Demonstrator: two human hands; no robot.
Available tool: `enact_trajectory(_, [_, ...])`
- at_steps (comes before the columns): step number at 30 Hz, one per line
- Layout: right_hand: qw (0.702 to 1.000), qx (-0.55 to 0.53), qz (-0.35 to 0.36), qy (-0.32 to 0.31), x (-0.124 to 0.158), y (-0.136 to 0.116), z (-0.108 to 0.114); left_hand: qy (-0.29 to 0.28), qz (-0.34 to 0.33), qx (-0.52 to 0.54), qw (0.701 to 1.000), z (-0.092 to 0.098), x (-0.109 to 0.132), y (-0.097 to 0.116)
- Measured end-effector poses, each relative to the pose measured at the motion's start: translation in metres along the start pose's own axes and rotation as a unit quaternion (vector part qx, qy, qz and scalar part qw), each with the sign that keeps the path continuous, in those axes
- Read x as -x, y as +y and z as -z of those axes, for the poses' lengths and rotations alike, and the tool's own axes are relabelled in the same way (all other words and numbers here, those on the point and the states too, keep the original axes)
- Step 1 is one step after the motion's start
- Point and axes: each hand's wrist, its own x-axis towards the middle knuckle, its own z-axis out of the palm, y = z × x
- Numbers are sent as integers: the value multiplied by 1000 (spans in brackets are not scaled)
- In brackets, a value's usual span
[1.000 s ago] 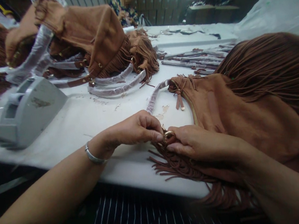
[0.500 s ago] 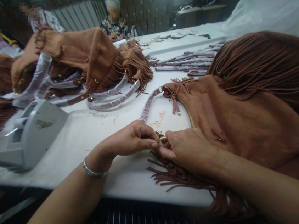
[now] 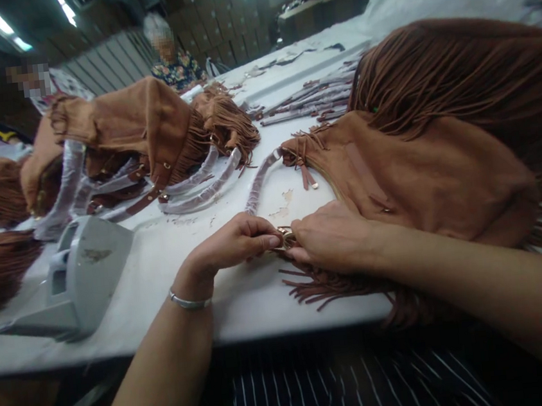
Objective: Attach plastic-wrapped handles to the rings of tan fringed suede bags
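A brown suede handbag [image 3: 423, 180] with long fringe lies on the table in front of me, its zip opening toward the left. Its plastic-wrapped handle [image 3: 259, 178] curves down from the far corner to my left hand [image 3: 239, 242]. The left thumb and fingers are pinched on the handle's end, by a gold-coloured metal ring [image 3: 285, 235]. From the other side, my right hand [image 3: 330, 235] closes around the ring at the bag's near corner. Both hands nearly touch, and the fingers hide part of the fitting. Fringe strands [image 3: 316, 285] hang beneath my right hand.
A grey tape dispenser [image 3: 89, 274] stands at the left on the white table [image 3: 173, 239]. Behind it are more brown fringed bags [image 3: 122, 125] with wrapped handles. Several wrapped straps [image 3: 308, 99] lie farther back. A person [image 3: 171, 61] sits across the table.
The view has tilted and shifted, so the scene sits differently in it. Both hands stay closed at the same metal ring, and the bag keeps its place on the table.
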Motion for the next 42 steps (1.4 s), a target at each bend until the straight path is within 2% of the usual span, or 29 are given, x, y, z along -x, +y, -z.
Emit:
enact_trajectory(4, [1000,12,-19,-11,4,-1,8,47,-11,27,998,-8,-5,2])
enact_trajectory(9, [997,-20,40,-64,3,1,15,90,-86,69,990,-14,-6,4])
enact_trajectory(15, [993,-94,16,-66,0,6,22,42,-112,100,988,-16,-5,-2])
enact_trajectory(17, [994,-99,14,-49,-2,9,24,71,-124,131,981,-19,-8,-4])
enact_trajectory(20, [988,-153,-27,10,-6,16,19,158,-152,219,951,-28,-17,-4])
enact_trajectory(23, [947,-314,-57,47,-7,24,6,210,-155,297,918,-39,-24,-2])
enact_trajectory(27, [824,-566,-21,24,-2,28,-5,206,-130,340,909,-49,-28,-1])
enact_trajectory(28, [807,-590,-8,20,1,28,-6,202,-129,338,910,-49,-28,0])
enact_trajectory(29, [810,-585,4,25,3,28,-5,198,-129,328,915,-50,-29,0])
enact_trajectory(31, [850,-524,17,58,6,29,-2,201,-136,281,929,-49,-31,-1])
enact_trajectory(33, [881,-465,24,88,8,30,0,228,-156,197,941,-45,-32,-2])
enact_trajectory(35, [888,-451,23,89,8,33,0,234,-172,118,950,-39,-31,-3])
enact_trajectory(42, [895,-435,-1,101,8,42,-3,88,-172,53,980,-18,-15,-1])
